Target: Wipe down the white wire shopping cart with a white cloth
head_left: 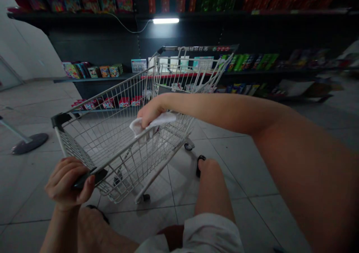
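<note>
A shopping cart [123, 151] stands on the tiled floor [238, 163] mid-scene, its handle [200, 49] at the far end. The left hand [67, 182] has its grip wrapped around the black corner piece [101, 176] at the cart's near left. The right hand's [153, 112] grip is closed on a white cloth [137, 126], draped over the near top rail [117, 158]. On the far side, a lit tube lamp [166, 21] hangs under a stocked shelf [92, 15].

Tiled floor [232, 174], shopping cart [123, 149] upon it, round-based post [30, 143]
</note>
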### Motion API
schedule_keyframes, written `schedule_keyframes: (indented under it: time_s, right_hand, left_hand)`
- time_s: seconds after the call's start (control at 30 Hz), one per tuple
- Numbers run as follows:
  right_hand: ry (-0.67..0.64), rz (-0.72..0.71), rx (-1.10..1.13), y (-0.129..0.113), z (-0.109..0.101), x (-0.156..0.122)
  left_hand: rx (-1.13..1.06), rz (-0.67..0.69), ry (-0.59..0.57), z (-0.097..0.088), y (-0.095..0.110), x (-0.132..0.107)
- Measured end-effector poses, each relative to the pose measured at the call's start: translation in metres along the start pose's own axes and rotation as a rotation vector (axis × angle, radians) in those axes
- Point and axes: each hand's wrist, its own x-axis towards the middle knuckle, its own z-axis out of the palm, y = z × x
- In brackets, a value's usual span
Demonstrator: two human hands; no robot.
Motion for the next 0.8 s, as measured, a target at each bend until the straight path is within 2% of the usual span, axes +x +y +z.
schedule_keyframes:
  time_s: [0.07,0.1,0.17,0.27,0.33,0.37,0.4,0.47,0.53,0.6,0.63,0.7,0.77,0.8]
  right_hand:
    - [-0.252,-0.088,0.040,-0.014,-0.001,-0.002]
    - [-0.297,-0.164,0.049,-0.024,0.001,-0.007]
    - [-0.198,-0.334,0.029,-0.048,0.013,-0.020]
    - [0.041,-0.490,-0.109,-0.082,0.044,-0.040]
    - [0.165,-0.604,-0.250,-0.089,0.063,-0.046]
    - [0.202,-0.672,-0.314,-0.084,0.069,-0.048]
    - [0.223,-0.737,-0.364,-0.073,0.071,-0.049]
    - [0.242,-0.805,-0.401,-0.035,0.065,-0.049]
    - [0.274,-0.742,-0.389,0.020,0.049,-0.053]
    - [0.349,-0.580,-0.358,0.082,0.030,-0.062]
    - [0.418,-0.449,-0.343,0.112,0.022,-0.068]
    - [0.599,-0.176,-0.328,0.162,0.009,-0.078]
    - [0.811,0.060,-0.309,0.192,0.006,-0.082]
    - [0.921,0.148,-0.297,0.198,0.009,-0.080]
  left_hand:
    - [-0.007,0.011,0.005,0.001,-0.003,-0.001]
    - [-0.011,0.014,0.018,0.002,-0.004,-0.001]
    - [-0.014,0.006,0.033,0.002,-0.006,-0.001]
    - [-0.003,0.035,0.012,0.000,-0.009,0.000]
    - [0.000,0.083,-0.006,-0.002,-0.012,0.000]
    - [0.000,0.089,-0.009,-0.002,-0.013,0.000]
    - [-0.002,0.076,-0.018,-0.003,-0.015,0.000]
    - [-0.006,0.030,-0.033,-0.006,-0.017,-0.001]
    - [-0.021,0.003,-0.043,-0.011,-0.020,0.000]
    - [-0.026,-0.060,-0.087,-0.018,-0.023,0.006]
    - [-0.027,-0.111,-0.152,-0.023,-0.025,0.011]
    - [-0.022,-0.224,-0.359,-0.029,-0.026,0.026]
    - [0.010,-0.306,-0.574,-0.026,-0.025,0.046]
    - [0.035,-0.340,-0.647,-0.021,-0.023,0.057]
